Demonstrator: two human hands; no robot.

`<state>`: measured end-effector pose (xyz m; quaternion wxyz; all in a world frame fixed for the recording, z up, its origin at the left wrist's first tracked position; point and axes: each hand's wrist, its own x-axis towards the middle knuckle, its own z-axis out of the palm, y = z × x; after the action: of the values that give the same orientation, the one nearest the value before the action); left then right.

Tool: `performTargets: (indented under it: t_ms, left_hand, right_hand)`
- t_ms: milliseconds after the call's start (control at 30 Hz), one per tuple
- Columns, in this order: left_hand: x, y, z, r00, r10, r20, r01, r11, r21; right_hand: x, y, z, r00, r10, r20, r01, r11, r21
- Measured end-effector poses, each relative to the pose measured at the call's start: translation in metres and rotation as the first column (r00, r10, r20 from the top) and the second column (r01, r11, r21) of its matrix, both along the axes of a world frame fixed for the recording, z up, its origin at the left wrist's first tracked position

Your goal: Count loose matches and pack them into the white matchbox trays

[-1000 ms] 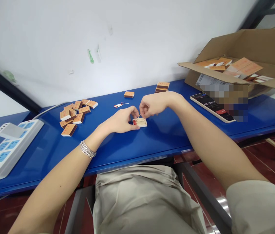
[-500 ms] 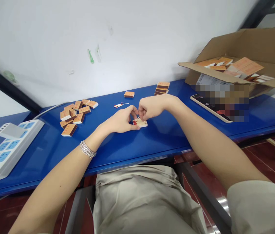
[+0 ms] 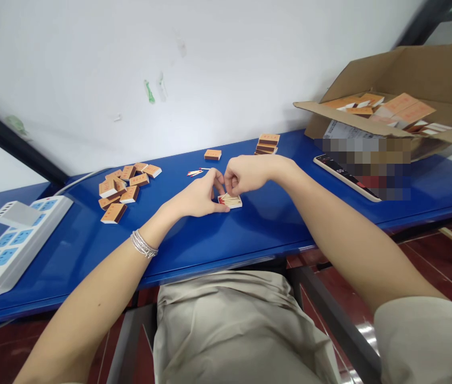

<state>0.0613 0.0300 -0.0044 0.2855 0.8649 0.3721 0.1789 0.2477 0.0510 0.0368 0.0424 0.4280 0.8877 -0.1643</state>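
Note:
A small white matchbox tray (image 3: 235,203) filled with red-tipped matches lies on the blue table. My left hand (image 3: 200,196) grips the tray at its left end, thumb along the near side and fingers at the far side. Over the tray, my right hand (image 3: 245,175) is closed in a pinch, its fingertips at a match among the others; the fingers partly hide it. Several loose matches (image 3: 195,173) lie beyond my left hand. Farther back sits a single closed matchbox (image 3: 212,154).
A heap of matchboxes (image 3: 129,194) lies to the left, near a white power strip (image 3: 21,240). Behind my right hand is a stack of matchboxes (image 3: 268,143). On the right stand a phone (image 3: 343,176) and an open cardboard box (image 3: 429,64) holding more matchboxes. A wall borders the table's back.
My right hand has shifted slightly left, its fingertips still over the tray. My left hand stays at the tray's end, its fingers raised a little.

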Motion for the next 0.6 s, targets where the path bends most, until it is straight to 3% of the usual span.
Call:
performTargets:
  t_ms: [167, 333, 600]
  left_hand:
    - [-0.0005, 0.0002, -0.0011, 1.000, -0.011, 0.016, 0.011, 1.000, -0.015]
    - [-0.0003, 0.0001, -0.0008, 1.000, 0.008, -0.001, -0.008, 1.000, -0.025]
    - [-0.0006, 0.0003, 0.0015, 0.999, 0.048, -0.005, -0.049, 0.999, -0.014]
  right_hand:
    - [0.0037, 0.0048, -0.0011, 0.998, -0.034, -0.054, 0.038, 0.997, 0.074]
    - [0.0017, 0.0034, -0.0007, 1.000, -0.006, 0.018, 0.006, 1.000, -0.004]
    - [0.0040, 0.0038, -0.0001, 1.000, -0.001, -0.021, 0.000, 0.999, -0.046]
